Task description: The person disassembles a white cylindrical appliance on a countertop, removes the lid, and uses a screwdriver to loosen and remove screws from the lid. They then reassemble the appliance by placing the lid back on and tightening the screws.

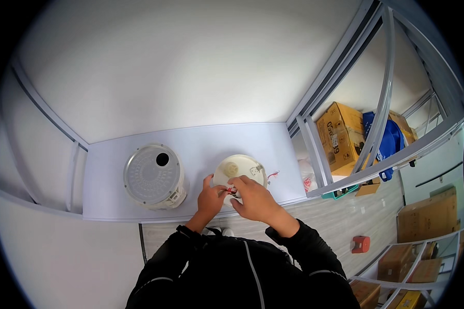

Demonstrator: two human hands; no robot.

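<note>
Black jacket [227,273] nearest the camera; both sleeves are extended forward over the front edge of a pale bench [105,180]. White-toed shoes [227,233] are partly seen below.

Left hand [209,201]: thumb and fingertips are brought together, and a small red piece [230,190] is gripped at their tips. Right hand [256,200]: fingers and thumb are curled around the same spot from the other side; the contact is partly hidden, so it cannot be told whether they are closed on anything.

The red piece is positioned between the two hands, over the near part of a round off-white base [246,160]. The base is laid on the bench, right of centre, its near side partly covered by the hands. A round yellowish fitting [231,169] is seen on its far left part. Thin red wires [273,175] are spread at its right edge.

To the left, well apart from the base, a white drum [154,177] is stood upright; its grey top is pierced by a dark round opening [162,159].

On the right, beyond a grey metal frame [320,159], a cardboard box [343,135] and a blue bag [389,138] are placed side by side. A red stool [361,244] is set on the floor [327,226].
</note>
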